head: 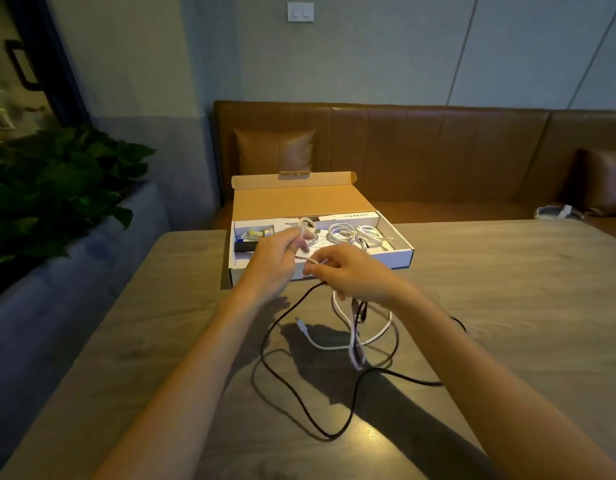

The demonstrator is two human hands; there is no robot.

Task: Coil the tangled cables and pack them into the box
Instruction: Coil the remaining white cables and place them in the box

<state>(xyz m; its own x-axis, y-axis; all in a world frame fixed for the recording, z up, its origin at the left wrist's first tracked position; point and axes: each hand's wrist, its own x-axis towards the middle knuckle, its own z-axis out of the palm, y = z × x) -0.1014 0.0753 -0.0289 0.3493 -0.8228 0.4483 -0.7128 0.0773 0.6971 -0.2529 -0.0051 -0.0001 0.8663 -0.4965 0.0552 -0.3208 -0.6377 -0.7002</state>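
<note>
Scanning the matte grey wood-grain table [507, 271]: shallow white cardboard box [400, 256], brown lid up, sits at 12 o'clock, neat white coils [341, 233] inside. Dragged slack could snag its front rim. Long thin black rubbery cable [263, 348] sprawls at 6 o'clock, threaded through the smooth white cable [334, 348]; pulling likely cinches the knot. Right hand [351, 271] grips both strands; left hand [275, 258] pinches the white end, fingers blurred.

One open box [320, 270], what look like three white coils [341, 233] inside. On the tabletop [507, 289], one black cable [330, 437] and one white cable [334, 348]. Two cushions [275, 150] behind.
</note>
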